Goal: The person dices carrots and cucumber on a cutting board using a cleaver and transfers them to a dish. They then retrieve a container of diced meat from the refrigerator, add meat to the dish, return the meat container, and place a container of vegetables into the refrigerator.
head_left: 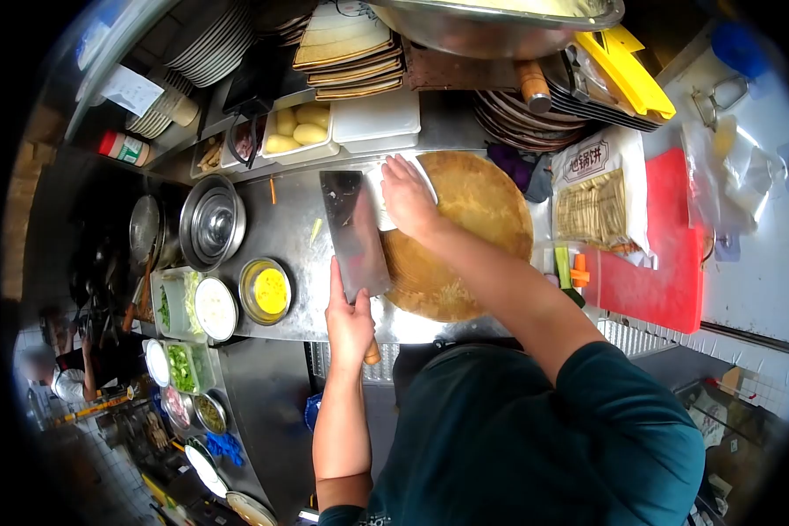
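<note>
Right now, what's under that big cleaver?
Whatever the cleaver covers can't be seen. Around its blade show the metal counter, the round wooden board and something white by the right hand.

Middle of the shot's nicely bright, with whitish glare on the steel counter (294, 206) and a dull sheen on the cleaver (354, 230), probably from overhead lights, though I can't see any. Fisheye is heavy: shelf edges bow and the corners drop to solid black. Far left goes dim and mushy, with the person (68, 383) there a smudge.
</note>
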Demonstrator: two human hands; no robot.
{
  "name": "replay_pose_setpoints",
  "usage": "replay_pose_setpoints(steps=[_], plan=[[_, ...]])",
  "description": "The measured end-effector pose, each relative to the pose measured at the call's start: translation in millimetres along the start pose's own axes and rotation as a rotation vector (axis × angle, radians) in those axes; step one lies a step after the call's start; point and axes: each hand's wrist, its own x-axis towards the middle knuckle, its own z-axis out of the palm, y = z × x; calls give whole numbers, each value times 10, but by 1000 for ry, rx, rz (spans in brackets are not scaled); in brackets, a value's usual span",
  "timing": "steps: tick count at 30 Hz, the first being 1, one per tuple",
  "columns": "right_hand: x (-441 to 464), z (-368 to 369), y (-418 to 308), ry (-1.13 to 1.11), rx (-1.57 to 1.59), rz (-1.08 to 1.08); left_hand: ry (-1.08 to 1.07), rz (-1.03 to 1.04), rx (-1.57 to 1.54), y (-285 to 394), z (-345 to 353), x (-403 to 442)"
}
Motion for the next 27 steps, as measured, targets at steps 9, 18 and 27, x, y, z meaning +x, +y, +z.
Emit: replay_pose_setpoints(steps=[9, 18, 27], plan=[[17, -212, -236, -216, -82, -12, 43, -108, -138, 282, 164, -148], [-311, -1813, 239, 353, 176, -220, 23, 287, 456, -76, 95, -691], [-705, -2369, 754, 365, 938, 280, -140, 1027, 1085, -68, 1114, -379]])
